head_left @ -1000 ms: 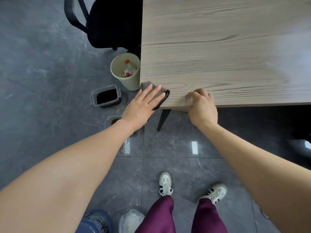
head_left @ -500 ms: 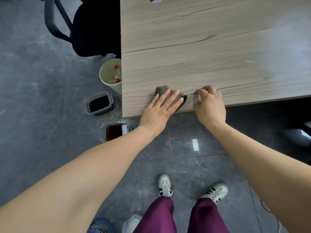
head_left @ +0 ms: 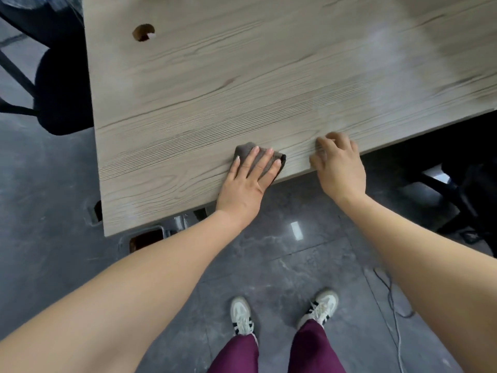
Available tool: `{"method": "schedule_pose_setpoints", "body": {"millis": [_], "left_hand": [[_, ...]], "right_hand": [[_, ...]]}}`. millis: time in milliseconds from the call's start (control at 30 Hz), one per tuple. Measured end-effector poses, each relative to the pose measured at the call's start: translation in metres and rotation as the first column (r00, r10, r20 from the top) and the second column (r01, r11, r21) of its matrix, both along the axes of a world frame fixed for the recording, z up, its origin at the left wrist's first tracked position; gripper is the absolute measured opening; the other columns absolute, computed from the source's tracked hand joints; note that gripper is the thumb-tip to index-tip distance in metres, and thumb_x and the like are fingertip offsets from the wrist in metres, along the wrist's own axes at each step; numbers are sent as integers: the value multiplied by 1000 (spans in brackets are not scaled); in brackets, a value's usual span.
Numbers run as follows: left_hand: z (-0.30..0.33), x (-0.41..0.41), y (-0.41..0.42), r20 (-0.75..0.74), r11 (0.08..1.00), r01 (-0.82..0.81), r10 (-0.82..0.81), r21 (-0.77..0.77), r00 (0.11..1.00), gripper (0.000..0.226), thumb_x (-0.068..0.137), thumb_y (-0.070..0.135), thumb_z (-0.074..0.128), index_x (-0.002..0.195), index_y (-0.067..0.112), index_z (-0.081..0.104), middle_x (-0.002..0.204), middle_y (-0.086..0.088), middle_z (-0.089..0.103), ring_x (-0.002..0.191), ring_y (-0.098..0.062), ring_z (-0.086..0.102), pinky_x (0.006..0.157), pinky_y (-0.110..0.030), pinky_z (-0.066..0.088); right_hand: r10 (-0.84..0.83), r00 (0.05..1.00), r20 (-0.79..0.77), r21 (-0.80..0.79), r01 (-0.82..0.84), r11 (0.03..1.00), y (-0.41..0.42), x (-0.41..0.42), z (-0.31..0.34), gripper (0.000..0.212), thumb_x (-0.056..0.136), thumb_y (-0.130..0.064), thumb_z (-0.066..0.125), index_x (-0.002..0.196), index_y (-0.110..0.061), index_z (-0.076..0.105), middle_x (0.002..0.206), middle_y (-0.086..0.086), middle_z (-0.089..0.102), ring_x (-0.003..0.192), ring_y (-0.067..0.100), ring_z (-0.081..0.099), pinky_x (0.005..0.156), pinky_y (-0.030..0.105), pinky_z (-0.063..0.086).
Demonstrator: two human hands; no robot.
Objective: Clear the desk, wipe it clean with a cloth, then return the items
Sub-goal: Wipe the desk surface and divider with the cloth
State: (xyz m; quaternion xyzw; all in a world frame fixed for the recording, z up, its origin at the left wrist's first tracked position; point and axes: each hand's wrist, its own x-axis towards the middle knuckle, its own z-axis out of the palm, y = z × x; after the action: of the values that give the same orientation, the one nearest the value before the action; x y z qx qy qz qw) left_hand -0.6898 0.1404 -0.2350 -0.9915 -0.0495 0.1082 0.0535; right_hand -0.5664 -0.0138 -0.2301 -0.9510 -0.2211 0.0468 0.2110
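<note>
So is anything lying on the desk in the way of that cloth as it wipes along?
Nothing visible. The left hand presses the cloth flat near the desk's front edge. Only the right hand, resting on that edge, sits beside it; the cable hole is far off.

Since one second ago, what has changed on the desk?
The left hand, flat on the cloth, slid it from the desk's left corner rightward along the near edge. The right hand stayed resting with curled fingers on that edge. The desktop is still bare.
</note>
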Motion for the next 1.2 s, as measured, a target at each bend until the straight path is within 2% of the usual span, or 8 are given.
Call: {"method": "schedule_pose_setpoints", "body": {"millis": [133,300,467,700,833,933,1067,1200], "left_hand": [[-3,35,-29,5,1000,-4,4,16,1000,75,100,19,36,146,25,-22,153,2,-28,142,-24,-23,115,-41,-9],[-1,82,-70,10,1000,7,-7,16,1000,76,100,23,39,146,26,-20,154,1,-26,143,-24,-21,115,-41,-8],[2,126,-108,-14,1000,17,-17,19,1000,72,101,25,34,145,25,-23,153,0,-29,142,-24,-23,114,-42,-10],[1,194,-167,12,999,31,-31,-28,999,70,101,25,35,148,26,-17,155,1,-25,142,-24,-21,115,-42,-7],[-2,224,-193,16,998,57,-57,-26,998,70,101,24,36,148,25,-15,155,0,-24,143,-25,-21,115,-43,-6],[-2,243,-207,32,996,78,-77,-45,997,70,100,24,37,148,25,-14,155,0,-24,143,-24,-20,115,-43,-6],[1,254,-215,33,992,88,-85,-96,996,67,101,27,36,149,25,-11,155,1,-23,143,-23,-20,115,-42,-7],[8,251,-200,2,957,154,-159,-246,987,73,98,32,42,150,24,-9,155,1,-24,142,-20,-22,115,-38,-8]], "right_hand": [[103,994,47,6,-103,995,-36,34,-5,42,93,-34,55,130,-14,52,135,6,47,117,31,44,89,40,41],[265,955,130,38,-272,962,-64,61,-11,37,91,-27,60,123,-8,59,125,10,57,105,31,55,80,42,50],[144,976,160,93,-160,983,-109,106,-9,26,90,-19,60,111,-4,63,115,13,57,100,32,53,75,39,48],[11,990,139,10,-12,1000,-155,163,-8,34,93,-32,55,117,-8,59,122,11,51,110,31,47,79,41,44],[-82,989,124,34,79,996,-177,182,-10,40,91,-40,55,121,-12,57,124,8,49,115,28,44,80,39,44],[-78,992,100,70,71,995,-184,187,-10,34,96,-35,50,124,-17,57,126,4,47,118,23,41,72,36,45],[-80,995,55,130,72,989,-184,188,-8,31,97,-23,48,125,-16,58,125,5,48,118,23,41,78,35,44],[-68,998,4,93,67,993,-183,189,-3,33,97,-22,48,129,-17,55,127,5,47,119,24,39,84,37,43]]}}
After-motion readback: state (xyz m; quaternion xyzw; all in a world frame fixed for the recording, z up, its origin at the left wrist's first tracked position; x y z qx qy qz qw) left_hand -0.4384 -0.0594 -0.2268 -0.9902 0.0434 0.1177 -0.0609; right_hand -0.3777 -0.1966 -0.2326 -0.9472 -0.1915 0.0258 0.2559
